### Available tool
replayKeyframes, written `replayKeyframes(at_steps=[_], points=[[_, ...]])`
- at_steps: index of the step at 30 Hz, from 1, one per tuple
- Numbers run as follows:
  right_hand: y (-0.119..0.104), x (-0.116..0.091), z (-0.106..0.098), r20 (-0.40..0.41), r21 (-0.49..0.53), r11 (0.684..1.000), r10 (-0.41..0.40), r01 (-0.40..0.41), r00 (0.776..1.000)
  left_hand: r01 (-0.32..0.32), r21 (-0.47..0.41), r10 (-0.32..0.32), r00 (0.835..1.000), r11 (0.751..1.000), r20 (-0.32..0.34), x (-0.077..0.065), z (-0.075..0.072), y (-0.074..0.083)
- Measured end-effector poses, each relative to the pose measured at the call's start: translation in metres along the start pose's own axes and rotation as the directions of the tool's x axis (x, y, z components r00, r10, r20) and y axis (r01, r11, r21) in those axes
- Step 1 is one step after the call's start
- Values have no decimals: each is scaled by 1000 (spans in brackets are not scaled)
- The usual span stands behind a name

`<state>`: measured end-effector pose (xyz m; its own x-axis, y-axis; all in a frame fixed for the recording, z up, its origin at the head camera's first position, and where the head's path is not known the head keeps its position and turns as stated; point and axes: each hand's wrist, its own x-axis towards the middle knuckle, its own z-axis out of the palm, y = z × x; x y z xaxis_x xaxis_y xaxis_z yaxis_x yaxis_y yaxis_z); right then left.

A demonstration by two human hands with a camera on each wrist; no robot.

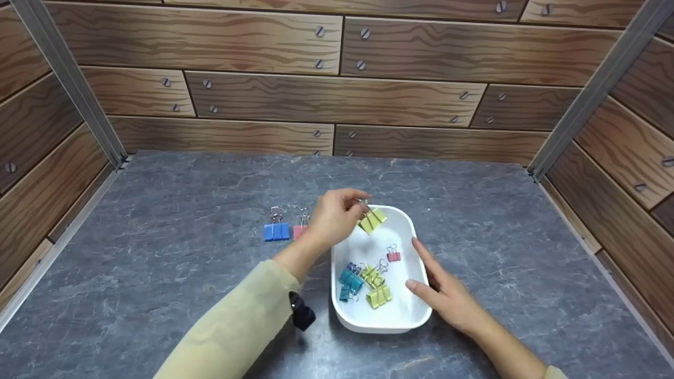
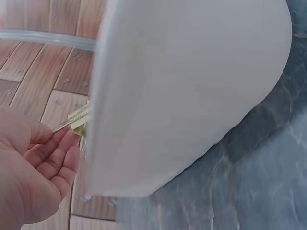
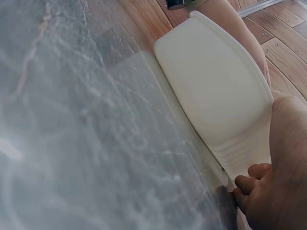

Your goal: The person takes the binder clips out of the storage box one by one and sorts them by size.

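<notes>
My left hand (image 1: 337, 215) pinches a yellow binder clip (image 1: 373, 221) by its wire handle, above the far left part of a white plastic tub (image 1: 382, 322). In the left wrist view, the thumb and fingers hold that clip (image 2: 79, 117) beside the tub's wall (image 2: 192, 86). At the tub's right side, my right hand (image 1: 453, 300) grips the rim, thumb over the inside and other fingers outside along the wall (image 3: 216, 81). Inside lie teal binder clips (image 1: 351, 280), yellow ones (image 1: 379, 296) and a small pink one (image 1: 393, 256).
Left of the tub, a blue binder clip (image 1: 276, 231) stands on the grey marbled table (image 1: 174, 252). Beside it a pink binder clip (image 1: 299, 231) is partly hidden by my left hand. Wood-patterned panels (image 1: 263, 100) enclose the back and sides.
</notes>
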<state>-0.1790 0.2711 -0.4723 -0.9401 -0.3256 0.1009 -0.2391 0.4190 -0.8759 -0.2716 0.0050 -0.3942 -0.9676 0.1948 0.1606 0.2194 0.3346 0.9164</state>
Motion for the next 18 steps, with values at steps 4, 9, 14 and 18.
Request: replayKeyframes(at_steps=[4,9,14,18], points=[[0,0,-1,-5,-12,1000,4,-4,1000,15,-84,-17,1000,996,-20,-2,-16,1],[-1,0,-1,-8,-27,999,18,-18,1000,2,-143,-12,998,990,-64,-3,-38,1],[-2,-1,-1,-7,-31,999,26,-26,1000,-15,-197,-11,991,980,-132,-5,-61,-3],[-2,0,0,-7,-14,999,32,-33,999,-37,-195,-2,981,980,-193,-9,-81,-6]])
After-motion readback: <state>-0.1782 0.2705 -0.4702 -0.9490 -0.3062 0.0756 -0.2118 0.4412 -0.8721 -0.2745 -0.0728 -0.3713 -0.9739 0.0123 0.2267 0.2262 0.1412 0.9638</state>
